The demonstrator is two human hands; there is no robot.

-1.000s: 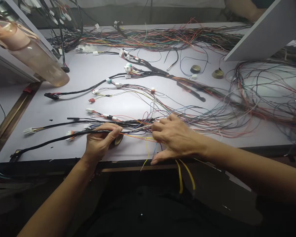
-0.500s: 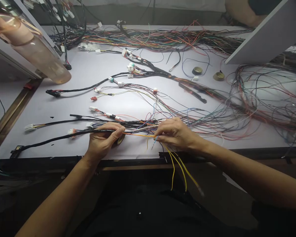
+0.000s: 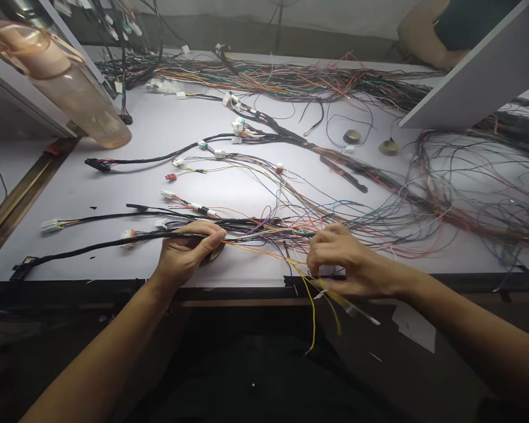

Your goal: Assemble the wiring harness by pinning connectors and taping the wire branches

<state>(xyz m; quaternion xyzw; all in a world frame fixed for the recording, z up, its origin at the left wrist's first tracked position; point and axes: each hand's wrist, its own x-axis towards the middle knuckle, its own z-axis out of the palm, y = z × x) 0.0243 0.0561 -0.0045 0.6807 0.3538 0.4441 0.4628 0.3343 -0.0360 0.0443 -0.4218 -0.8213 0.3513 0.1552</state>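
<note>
My left hand [image 3: 187,249] is closed around a black-wrapped wire harness [image 3: 101,248], thumb on top, close to where loose wires fan out. From there a thin orange-yellow wire [image 3: 258,251] runs right. My right hand [image 3: 346,258], slightly smeared by motion, has its fingers curled together over the front edge of the table. Yellow wires [image 3: 312,317] hang below it; some of them, blurred, pass at its thumb and appear pinched there. The fingertips are partly hidden. A tape roll [image 3: 215,252] lies partly covered just behind my left hand.
Another branched harness [image 3: 291,138] crosses the table behind. Tangled loose wires [image 3: 423,176] lie at right, with two tape rolls [image 3: 351,136] near them. A bottle [image 3: 79,106] stands at left, a white panel [image 3: 471,76] at right. Across the table is another person's arm [image 3: 423,35].
My right hand has moved right and slightly down, away from my left hand, and the yellow wires have swung with it. My left hand keeps its hold on the harness.
</note>
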